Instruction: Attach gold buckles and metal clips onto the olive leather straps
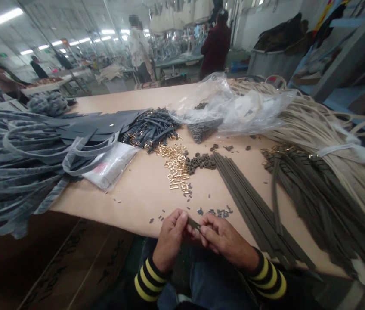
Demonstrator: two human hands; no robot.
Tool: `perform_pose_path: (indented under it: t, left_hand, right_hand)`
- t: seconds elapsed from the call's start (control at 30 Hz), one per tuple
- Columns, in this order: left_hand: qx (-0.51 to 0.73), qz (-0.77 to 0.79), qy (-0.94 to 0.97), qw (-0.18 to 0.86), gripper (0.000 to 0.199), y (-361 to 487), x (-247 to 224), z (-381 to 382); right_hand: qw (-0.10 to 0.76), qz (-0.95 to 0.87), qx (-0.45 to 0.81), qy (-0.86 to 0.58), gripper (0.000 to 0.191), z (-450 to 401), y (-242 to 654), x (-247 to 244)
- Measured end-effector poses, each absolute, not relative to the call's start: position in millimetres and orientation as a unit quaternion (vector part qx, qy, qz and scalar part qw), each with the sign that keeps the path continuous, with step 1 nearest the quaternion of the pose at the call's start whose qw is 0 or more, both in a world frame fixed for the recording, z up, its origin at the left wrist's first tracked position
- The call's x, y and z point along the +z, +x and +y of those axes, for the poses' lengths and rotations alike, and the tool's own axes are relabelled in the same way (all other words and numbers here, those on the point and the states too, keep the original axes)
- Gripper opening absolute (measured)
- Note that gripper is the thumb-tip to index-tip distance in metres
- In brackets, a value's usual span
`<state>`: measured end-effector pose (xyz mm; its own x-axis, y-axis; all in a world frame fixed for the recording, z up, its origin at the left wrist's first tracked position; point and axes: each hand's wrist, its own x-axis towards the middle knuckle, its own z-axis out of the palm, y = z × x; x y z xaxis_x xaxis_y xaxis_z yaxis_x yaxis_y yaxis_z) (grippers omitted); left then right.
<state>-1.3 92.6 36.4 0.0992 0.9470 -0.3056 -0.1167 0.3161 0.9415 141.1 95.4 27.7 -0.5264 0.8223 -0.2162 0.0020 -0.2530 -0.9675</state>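
Close to the table's front edge, my left hand (171,232) and my right hand (223,237) pinch a short olive-brown strap (193,223) between thumbs and fingers. It spans the small gap between the two hands; its lower part is hidden by my fingers. Just beyond them lie small dark loops (223,212), scattered on the tan tabletop. Farther up sits a heap of gold rectangular buckles (175,165), touching a pile of brown loops (201,161). Long olive-brown straps (243,198) lie in a row right of my hands.
Grey wrapped straps (14,155) cover the left side, beside a clear plastic packet (109,165). Dark buckled straps (153,127) and a plastic bag (234,107) lie at the back. Beige straps (324,120) and more olive straps (318,193) fill the right. Several people stand beyond.
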Motion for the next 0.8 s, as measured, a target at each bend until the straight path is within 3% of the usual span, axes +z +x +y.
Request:
perform_pose_path:
  t: [0.13, 0.2, 0.5, 0.67, 0.8]
  left_hand:
    - [0.292, 0.609, 0.683, 0.276, 0.013, -27.4, 39.6, 143.1]
    - [0.225, 0.603, 0.735, 0.214, 0.011, -34.1, 39.8, 165.7]
    - [0.148, 0.611, 0.727, 0.275, 0.006, -43.5, 37.5, 203.0]
    - [0.202, 0.61, 0.677, 0.36, 0.017, -37.6, 45.5, 189.7]
    - [0.262, 0.591, 0.599, 0.474, 0.019, -21.2, 50.1, 138.5]
  right_hand:
    - [0.305, -0.515, 0.691, -0.406, 0.024, 97.2, 139.7, 21.7]
    - [0.307, -0.507, 0.694, -0.409, 0.023, 97.4, 139.3, 21.1]
    - [0.319, -0.517, 0.69, -0.394, 0.019, 96.7, 138.8, 16.8]
    - [0.324, -0.532, 0.67, -0.403, 0.015, 97.7, 140.0, 15.8]
    - [0.329, -0.609, 0.547, -0.47, 0.011, 95.0, 145.1, 27.5]
